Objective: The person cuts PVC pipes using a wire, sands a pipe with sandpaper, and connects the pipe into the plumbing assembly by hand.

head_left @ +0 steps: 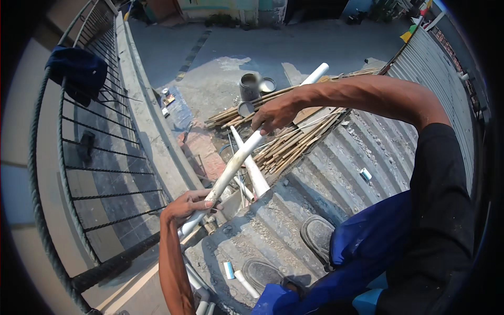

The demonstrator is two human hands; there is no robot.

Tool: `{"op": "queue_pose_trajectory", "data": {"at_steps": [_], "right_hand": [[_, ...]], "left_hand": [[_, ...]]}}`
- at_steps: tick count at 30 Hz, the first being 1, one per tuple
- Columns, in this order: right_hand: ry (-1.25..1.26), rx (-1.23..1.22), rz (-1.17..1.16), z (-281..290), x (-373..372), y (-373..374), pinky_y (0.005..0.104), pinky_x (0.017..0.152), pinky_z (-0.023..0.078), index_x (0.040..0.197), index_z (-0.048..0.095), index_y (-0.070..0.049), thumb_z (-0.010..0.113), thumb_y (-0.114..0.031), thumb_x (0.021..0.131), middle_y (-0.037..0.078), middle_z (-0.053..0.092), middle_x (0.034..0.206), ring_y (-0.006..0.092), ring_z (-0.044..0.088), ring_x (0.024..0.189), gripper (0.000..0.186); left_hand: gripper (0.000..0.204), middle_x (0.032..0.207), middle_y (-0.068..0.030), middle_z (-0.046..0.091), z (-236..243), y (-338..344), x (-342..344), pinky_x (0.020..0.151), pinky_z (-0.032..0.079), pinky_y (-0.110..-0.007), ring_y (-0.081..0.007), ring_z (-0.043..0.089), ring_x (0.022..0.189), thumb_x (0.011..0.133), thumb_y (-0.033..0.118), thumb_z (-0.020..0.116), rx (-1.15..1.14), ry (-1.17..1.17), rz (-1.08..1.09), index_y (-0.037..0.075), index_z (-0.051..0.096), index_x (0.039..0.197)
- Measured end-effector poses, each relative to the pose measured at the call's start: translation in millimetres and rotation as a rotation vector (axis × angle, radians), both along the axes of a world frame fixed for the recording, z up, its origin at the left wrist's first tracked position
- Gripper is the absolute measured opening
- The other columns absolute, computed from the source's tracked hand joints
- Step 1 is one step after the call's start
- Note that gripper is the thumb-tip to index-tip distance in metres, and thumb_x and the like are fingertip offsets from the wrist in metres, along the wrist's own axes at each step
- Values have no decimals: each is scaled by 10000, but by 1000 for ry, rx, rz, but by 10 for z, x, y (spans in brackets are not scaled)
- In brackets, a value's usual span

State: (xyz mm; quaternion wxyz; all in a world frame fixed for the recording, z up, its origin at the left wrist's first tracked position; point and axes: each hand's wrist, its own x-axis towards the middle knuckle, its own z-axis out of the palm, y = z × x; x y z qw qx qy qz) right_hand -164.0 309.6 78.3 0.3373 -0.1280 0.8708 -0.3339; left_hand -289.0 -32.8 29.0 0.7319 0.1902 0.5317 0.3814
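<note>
A white pipe with stains slants across the middle of my view, held in both hands. My left hand grips its lower part, thumb across the top. My right hand is closed round its upper end, with that arm arching in from the right. Behind the held pipe, other white pipes lie crossed near a pile of bamboo poles. A further white pipe pokes up beyond my right arm.
A metal railing with dark cloth runs along the left. My feet stand on stepped, rubble-strewn concrete beside small cylinders. Buckets sit ahead near a road; corrugated sheeting borders the right.
</note>
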Motion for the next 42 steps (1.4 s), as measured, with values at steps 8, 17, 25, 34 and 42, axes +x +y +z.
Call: {"op": "queue_pose_trajectory", "data": {"at_steps": [8, 17, 25, 34, 42], "right_hand": [[104, -24, -250, 494, 1325, 29, 396, 710, 438, 1045, 598, 29, 517, -198, 888, 160, 643, 840, 259, 588, 744, 288], [63, -109, -387, 260, 2113, -171, 406, 656, 433, 922, 624, 22, 554, -216, 833, 200, 626, 759, 284, 584, 678, 264], [-140, -108, -335, -36, 2342, -163, 365, 585, 382, 821, 610, 35, 586, -243, 831, 121, 555, 631, 172, 461, 604, 279], [-258, 85, -393, -140, 2629, -232, 361, 655, 446, 910, 618, -7, 623, -326, 815, 135, 623, 805, 244, 588, 752, 333], [589, 29, -1798, -49, 4148, -379, 309, 738, 469, 1045, 575, -25, 545, -261, 899, 96, 639, 905, 165, 608, 820, 279]], "left_hand": [[657, 1178, -161, 559, 693, 1119, 898, 960, 358, -351, -230, 492, 1135, 783, 391, 674, 216, 342, -259, -6, 482, 1270], [445, 693, -30, 589, 557, 1702, 2060, 553, 437, -250, -91, 538, 617, 860, 445, 573, 253, 617, -382, 9, 647, 910], [452, 656, -9, 562, 261, 1626, 2336, 517, 408, -227, -76, 524, 594, 859, 475, 567, 98, 342, -363, 31, 634, 814], [350, 706, -11, 572, -130, 1502, 2671, 493, 388, -207, -65, 492, 560, 880, 381, 569, 4, 119, -201, 33, 608, 873], [317, 719, -24, 550, -166, 1626, 2720, 400, 344, -196, -67, 456, 519, 896, 294, 541, -171, -188, 95, -4, 547, 1005]]}}
